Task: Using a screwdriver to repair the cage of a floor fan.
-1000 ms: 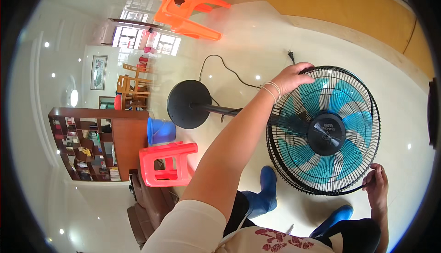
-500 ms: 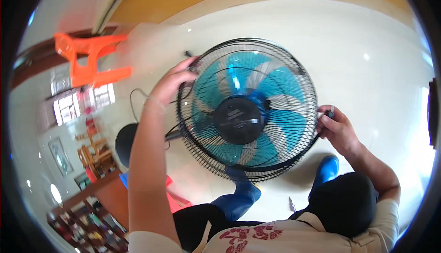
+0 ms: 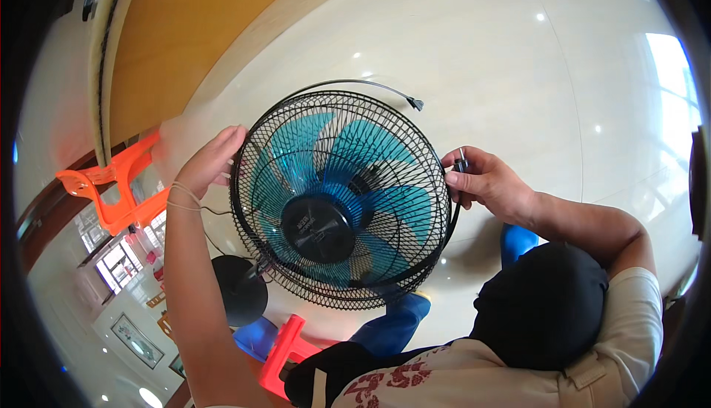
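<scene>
An electric fan [image 3: 320, 227] with teal blades and a black wire guard [image 3: 337, 104] is tilted up toward me between my hands. My left hand [image 3: 215, 158] holds the guard's left rim, its fingertips partly hidden behind the wire. A black hoop band [image 3: 333, 82] runs around the rim; its free end [image 3: 416, 103] stands away from the guard at the far side. My right hand [image 3: 481, 180] pinches the other end, a black clamp piece [image 3: 461, 162] with a metal screw, at the right rim. The fan's round black base [image 3: 238, 291] shows at the lower left.
An orange plastic stool [image 3: 122, 189] stands at the left, near a yellow-brown panel [image 3: 200, 30]. A red stool [image 3: 285, 352] is by my left leg. My blue boots [image 3: 396, 326] rest on the glossy pale floor [image 3: 503, 60], under the fan.
The view has turned, and the fan appears further left. The band's free end, earlier near my left hand, now sticks out past the far rim. My right hand keeps its pinch on the clamp end.
</scene>
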Demonstrator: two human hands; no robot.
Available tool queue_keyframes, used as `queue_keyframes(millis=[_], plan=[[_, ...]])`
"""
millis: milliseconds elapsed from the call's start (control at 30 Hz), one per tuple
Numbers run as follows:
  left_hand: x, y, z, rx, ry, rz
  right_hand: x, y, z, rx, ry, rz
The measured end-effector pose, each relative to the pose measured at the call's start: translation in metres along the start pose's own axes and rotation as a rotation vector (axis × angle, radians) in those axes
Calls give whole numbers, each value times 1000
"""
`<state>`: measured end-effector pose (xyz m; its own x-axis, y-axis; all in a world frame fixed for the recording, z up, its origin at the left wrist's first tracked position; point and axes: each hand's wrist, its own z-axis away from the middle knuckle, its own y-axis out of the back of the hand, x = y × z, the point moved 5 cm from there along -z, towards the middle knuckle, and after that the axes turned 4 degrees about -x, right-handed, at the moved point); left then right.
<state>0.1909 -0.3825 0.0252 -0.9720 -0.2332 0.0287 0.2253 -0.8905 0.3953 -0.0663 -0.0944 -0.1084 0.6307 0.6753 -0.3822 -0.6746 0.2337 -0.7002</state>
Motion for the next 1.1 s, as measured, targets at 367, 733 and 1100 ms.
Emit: queue_keyframes(millis=[367, 733, 1100], plan=[[38, -20, -33, 56, -483, -46, 5, 0, 2, 14, 44, -37], [41, -27, -25, 28, -641, -318, 7, -2, 6, 40, 26, 98], [46, -36, -17, 278, -795, -385, 8, -6, 14, 41, 55, 236]])
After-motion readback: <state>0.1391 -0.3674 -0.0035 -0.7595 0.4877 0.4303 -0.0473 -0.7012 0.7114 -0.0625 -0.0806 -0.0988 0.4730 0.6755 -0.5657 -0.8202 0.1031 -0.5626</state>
